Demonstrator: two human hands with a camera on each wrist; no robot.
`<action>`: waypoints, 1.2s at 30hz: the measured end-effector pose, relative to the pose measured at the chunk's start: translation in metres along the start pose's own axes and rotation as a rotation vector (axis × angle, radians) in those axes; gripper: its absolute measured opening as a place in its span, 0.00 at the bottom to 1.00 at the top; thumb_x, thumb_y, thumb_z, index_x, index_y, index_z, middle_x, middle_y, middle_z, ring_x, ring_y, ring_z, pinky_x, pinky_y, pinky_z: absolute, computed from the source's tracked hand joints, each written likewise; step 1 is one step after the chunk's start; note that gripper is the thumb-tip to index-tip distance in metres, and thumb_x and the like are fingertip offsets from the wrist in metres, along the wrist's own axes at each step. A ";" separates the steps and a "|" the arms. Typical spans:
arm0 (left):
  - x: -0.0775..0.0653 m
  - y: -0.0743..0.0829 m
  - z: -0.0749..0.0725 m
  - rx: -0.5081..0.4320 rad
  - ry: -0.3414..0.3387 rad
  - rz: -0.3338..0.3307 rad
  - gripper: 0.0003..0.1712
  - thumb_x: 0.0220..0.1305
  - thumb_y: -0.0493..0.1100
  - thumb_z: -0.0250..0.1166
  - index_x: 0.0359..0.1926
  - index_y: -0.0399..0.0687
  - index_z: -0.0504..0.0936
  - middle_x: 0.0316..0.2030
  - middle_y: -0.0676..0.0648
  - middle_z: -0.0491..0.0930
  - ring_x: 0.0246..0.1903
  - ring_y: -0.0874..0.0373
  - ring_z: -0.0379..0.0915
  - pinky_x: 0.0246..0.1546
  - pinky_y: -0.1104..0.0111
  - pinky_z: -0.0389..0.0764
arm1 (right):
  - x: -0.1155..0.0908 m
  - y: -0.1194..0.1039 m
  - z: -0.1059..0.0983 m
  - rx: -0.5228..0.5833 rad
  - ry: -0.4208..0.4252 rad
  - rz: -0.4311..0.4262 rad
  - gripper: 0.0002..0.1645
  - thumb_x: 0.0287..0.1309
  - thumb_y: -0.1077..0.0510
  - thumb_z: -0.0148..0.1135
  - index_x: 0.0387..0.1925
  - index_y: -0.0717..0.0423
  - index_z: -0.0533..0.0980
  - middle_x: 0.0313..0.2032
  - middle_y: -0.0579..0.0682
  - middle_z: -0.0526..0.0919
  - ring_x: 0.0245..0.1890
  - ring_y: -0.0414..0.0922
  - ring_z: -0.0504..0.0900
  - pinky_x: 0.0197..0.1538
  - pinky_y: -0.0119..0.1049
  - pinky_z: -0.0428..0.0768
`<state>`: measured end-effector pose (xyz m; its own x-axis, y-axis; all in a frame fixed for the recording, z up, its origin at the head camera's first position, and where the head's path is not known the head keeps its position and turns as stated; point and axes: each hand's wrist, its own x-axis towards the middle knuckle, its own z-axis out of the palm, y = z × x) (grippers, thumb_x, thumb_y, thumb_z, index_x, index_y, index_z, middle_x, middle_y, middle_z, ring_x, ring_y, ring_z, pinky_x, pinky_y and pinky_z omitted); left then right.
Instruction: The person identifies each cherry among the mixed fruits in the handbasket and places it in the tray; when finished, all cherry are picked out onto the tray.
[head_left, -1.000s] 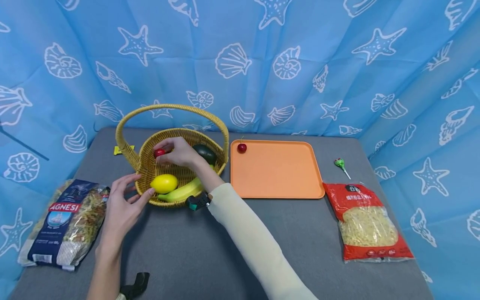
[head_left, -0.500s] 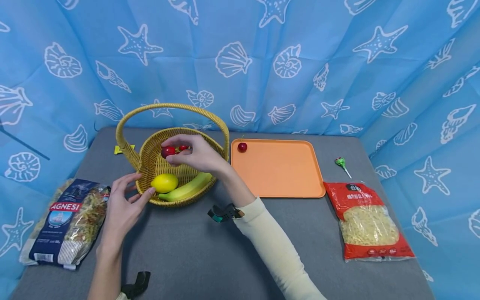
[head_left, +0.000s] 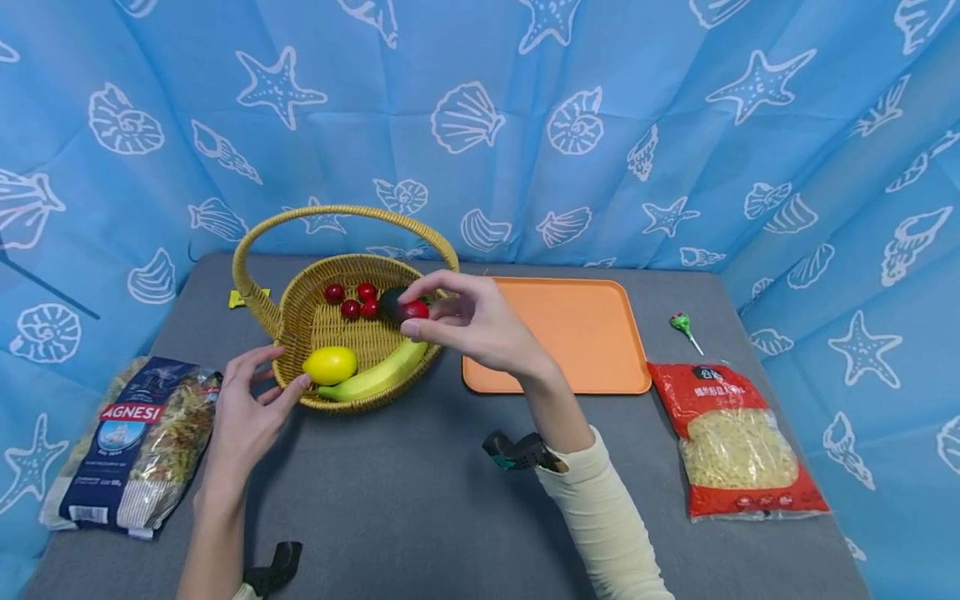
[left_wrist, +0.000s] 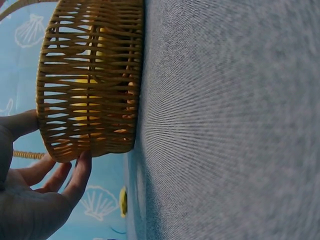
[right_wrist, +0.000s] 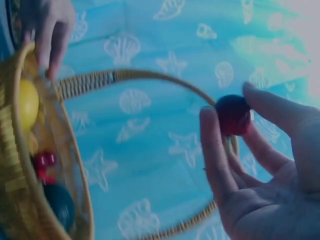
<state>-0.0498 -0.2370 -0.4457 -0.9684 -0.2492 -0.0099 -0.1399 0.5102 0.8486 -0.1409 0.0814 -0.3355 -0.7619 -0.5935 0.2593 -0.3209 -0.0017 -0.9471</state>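
A cherry [head_left: 415, 311] is pinched between the thumb and fingertips of my right hand [head_left: 476, 321], over the right side of the wicker basket [head_left: 296, 321]. My left hand [head_left: 251, 400] grips the basket's near left rim, its thumb and fingers set around the wicker wall in the left wrist view. Inside the basket lie several other cherries [head_left: 350, 309], a dark green avocado-like fruit [head_left: 390, 302] partly hidden by the right hand, a lemon [head_left: 331, 365] and a banana [head_left: 375, 372]. The basket's tall handle [head_left: 345, 213] arches above.
An orange tray [head_left: 570, 333] lies right of the basket, its left part behind my right hand. Pasta bags flank the table: a blue AGNESI bag [head_left: 135, 446] and a red bag [head_left: 738, 442]. A green lollipop [head_left: 682, 327] and a yellow wrapped piece [head_left: 238, 298] lie farther back.
My right hand has moved right with the cherry, from the basket's left interior to its right rim, uncovering the cherries inside. The left hand has stayed at the rim.
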 end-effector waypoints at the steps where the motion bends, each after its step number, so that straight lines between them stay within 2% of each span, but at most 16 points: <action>1: 0.000 0.000 0.000 -0.002 0.002 0.001 0.38 0.74 0.52 0.72 0.78 0.43 0.72 0.78 0.34 0.62 0.69 0.34 0.67 0.46 0.95 0.70 | -0.003 0.001 -0.005 -0.007 0.035 -0.016 0.16 0.68 0.63 0.73 0.56 0.59 0.84 0.52 0.55 0.87 0.38 0.54 0.88 0.46 0.38 0.91; 3: 0.000 -0.001 0.000 -0.003 0.004 0.000 0.38 0.74 0.52 0.72 0.78 0.44 0.72 0.78 0.35 0.62 0.69 0.35 0.67 0.46 0.95 0.70 | -0.008 0.004 -0.016 -0.015 0.107 -0.035 0.15 0.67 0.63 0.74 0.53 0.60 0.84 0.49 0.55 0.88 0.39 0.54 0.90 0.48 0.40 0.93; 5: 0.001 -0.001 0.001 0.007 0.005 0.001 0.38 0.74 0.53 0.72 0.78 0.44 0.72 0.77 0.35 0.62 0.69 0.35 0.67 0.50 0.89 0.77 | -0.012 0.010 -0.028 -0.012 0.181 -0.045 0.14 0.66 0.65 0.74 0.52 0.62 0.84 0.47 0.55 0.88 0.41 0.56 0.93 0.50 0.42 0.94; 7: 0.001 -0.001 0.001 0.016 0.004 0.005 0.38 0.74 0.53 0.72 0.77 0.45 0.73 0.77 0.35 0.63 0.69 0.35 0.68 0.53 0.82 0.83 | -0.015 0.017 -0.040 0.000 0.243 -0.042 0.15 0.66 0.67 0.74 0.53 0.64 0.84 0.48 0.54 0.88 0.44 0.56 0.94 0.51 0.43 0.94; 9: 0.001 -0.001 0.001 0.017 0.002 0.010 0.38 0.74 0.54 0.72 0.77 0.45 0.73 0.77 0.35 0.63 0.68 0.35 0.68 0.53 0.81 0.84 | -0.018 0.026 -0.051 -0.004 0.300 -0.034 0.17 0.66 0.68 0.73 0.55 0.65 0.83 0.50 0.54 0.87 0.45 0.53 0.94 0.51 0.41 0.94; 12: 0.001 -0.001 0.001 0.000 0.000 0.022 0.37 0.75 0.52 0.72 0.77 0.44 0.73 0.76 0.34 0.63 0.68 0.34 0.67 0.50 0.89 0.78 | -0.021 0.042 -0.066 -0.055 0.366 -0.009 0.20 0.65 0.68 0.74 0.58 0.66 0.84 0.54 0.57 0.86 0.47 0.44 0.93 0.52 0.36 0.93; 13: 0.001 -0.001 0.001 -0.006 0.000 0.024 0.37 0.75 0.52 0.72 0.77 0.44 0.73 0.76 0.34 0.63 0.68 0.34 0.67 0.48 0.92 0.73 | -0.021 0.047 -0.071 -0.078 0.381 0.002 0.20 0.65 0.68 0.74 0.58 0.67 0.84 0.54 0.58 0.86 0.48 0.43 0.93 0.52 0.35 0.93; 15: 0.001 -0.001 0.001 -0.012 0.001 0.027 0.37 0.75 0.51 0.72 0.77 0.43 0.72 0.76 0.34 0.62 0.68 0.34 0.67 0.47 0.94 0.70 | -0.021 0.060 -0.078 -0.130 0.404 0.030 0.21 0.65 0.68 0.74 0.58 0.69 0.84 0.56 0.61 0.85 0.52 0.45 0.92 0.56 0.33 0.92; 20: 0.000 -0.001 0.001 -0.009 0.004 0.017 0.38 0.75 0.52 0.72 0.77 0.43 0.72 0.77 0.34 0.62 0.68 0.34 0.67 0.47 0.94 0.71 | -0.021 0.090 -0.093 -0.212 0.415 0.122 0.21 0.65 0.69 0.73 0.59 0.71 0.83 0.58 0.65 0.81 0.62 0.60 0.88 0.63 0.39 0.89; 22: -0.001 -0.001 0.001 -0.008 0.005 0.014 0.38 0.75 0.52 0.72 0.77 0.43 0.72 0.77 0.34 0.62 0.68 0.34 0.67 0.47 0.94 0.71 | -0.020 0.102 -0.099 -0.225 0.410 0.164 0.21 0.65 0.69 0.73 0.58 0.69 0.84 0.58 0.64 0.80 0.63 0.63 0.87 0.63 0.42 0.90; 27: 0.000 0.000 0.001 -0.007 0.008 0.020 0.37 0.75 0.52 0.72 0.77 0.42 0.72 0.76 0.34 0.63 0.68 0.34 0.67 0.47 0.95 0.70 | -0.014 0.128 -0.111 -0.264 0.387 0.247 0.20 0.66 0.68 0.73 0.58 0.66 0.84 0.59 0.64 0.82 0.64 0.63 0.87 0.62 0.49 0.90; 31: 0.000 0.001 0.001 -0.007 0.014 0.023 0.37 0.75 0.51 0.72 0.77 0.42 0.73 0.76 0.33 0.63 0.68 0.34 0.67 0.47 0.95 0.69 | -0.010 0.143 -0.118 -0.307 0.366 0.321 0.20 0.67 0.68 0.72 0.59 0.66 0.84 0.61 0.65 0.84 0.65 0.63 0.86 0.68 0.57 0.86; 36: 0.000 0.000 0.001 -0.006 0.015 0.021 0.37 0.74 0.51 0.72 0.77 0.43 0.73 0.76 0.33 0.63 0.68 0.34 0.67 0.47 0.95 0.69 | -0.009 0.162 -0.125 -0.336 0.325 0.416 0.21 0.70 0.68 0.69 0.62 0.65 0.82 0.59 0.67 0.86 0.62 0.63 0.86 0.70 0.57 0.84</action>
<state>-0.0496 -0.2365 -0.4465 -0.9680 -0.2505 0.0158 -0.1181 0.5102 0.8519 -0.2567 0.1873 -0.4674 -0.9763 -0.2152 -0.0243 -0.0797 0.4612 -0.8837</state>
